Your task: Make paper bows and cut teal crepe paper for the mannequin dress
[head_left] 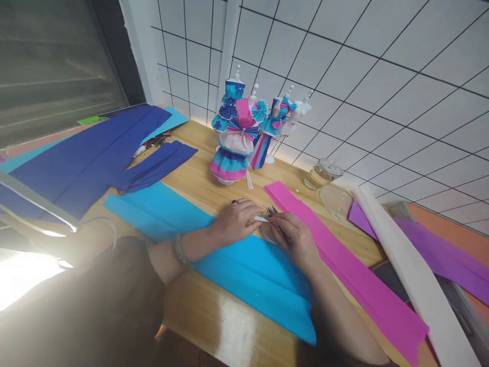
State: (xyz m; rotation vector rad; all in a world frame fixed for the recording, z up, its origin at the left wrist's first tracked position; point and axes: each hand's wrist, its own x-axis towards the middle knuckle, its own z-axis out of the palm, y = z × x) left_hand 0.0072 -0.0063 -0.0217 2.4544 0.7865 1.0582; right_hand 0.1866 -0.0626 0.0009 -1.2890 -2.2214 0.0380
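A small folded piece of white, blue and pinkish paper (261, 218) spans the gap between my hands. My left hand (239, 220), wearing a ring and a bangle, pinches one end of it. The fingers of my right hand (295, 235) close on the other end. Dark pointed scissor blades (271, 210) show just beyond my right fingers; whether that hand holds them is hidden. Under the hands lies a round ring-shaped item (267, 233), partly covered. A wide bright blue crepe paper strip (244, 265) runs beneath both forearms.
Miniature dress forms in paper dresses (233, 148) stand against the tiled wall. Right of my hands are a pink paper strip (344, 265), a glass cup (324, 174), white paper (412, 270) and purple paper (439, 255). Dark blue paper (84, 153) and a bright lamp (30, 270) are left.
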